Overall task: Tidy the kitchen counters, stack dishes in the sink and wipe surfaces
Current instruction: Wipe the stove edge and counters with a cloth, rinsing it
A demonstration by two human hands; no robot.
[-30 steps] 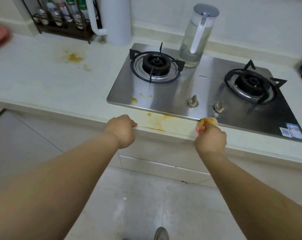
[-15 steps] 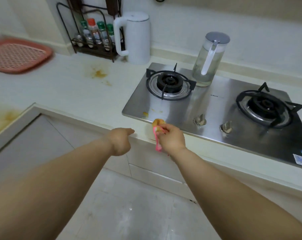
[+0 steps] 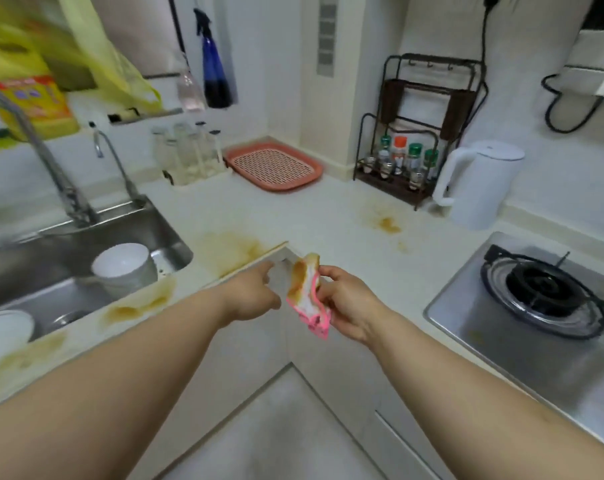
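**Status: cloth held at the counter corner**

I see the right hand (image 3: pixel 345 303) out in front of the inner corner of the counter (image 3: pixel 328 216). Its fingers and thumb pinch a small cloth (image 3: pixel 305 294) with a pink edge. The cloth hangs clear of the counter, touching no surface. Its upper part carries a brown-yellow stain.

The left hand (image 3: pixel 250 296) is just beside the cloth, on its left. Its fingers are loosely curled and grasp nothing. One finger reaches toward the counter edge; I cannot tell whether it touches the edge.

Counter condition:
- One brown stain (image 3: pixel 234 251) lies on the counter just beyond the left hand.
- A second stain (image 3: pixel 385 223) lies farther back, in front of the spice rack (image 3: pixel 408 161).
- More stains (image 3: pixel 138 303) run along the front strip of the counter beside the sink (image 3: pixel 148 220).

Sink contents: a stack of white bowls (image 3: pixel 124 268) stands in the basin near its right wall. A white plate (image 3: pixel 4 329) shows at the left border of the view, partly cut off.

Other items: a white kettle (image 3: pixel 477 185) stands to the right of the spice rack. A pink tray (image 3: pixel 274 166) lies in the back corner. A stove (image 3: pixel 522 306) sits on the right, with one burner (image 3: pixel 539 289) in view. A faucet (image 3: pixel 41 154) rises behind the sink; its outline is blurred.
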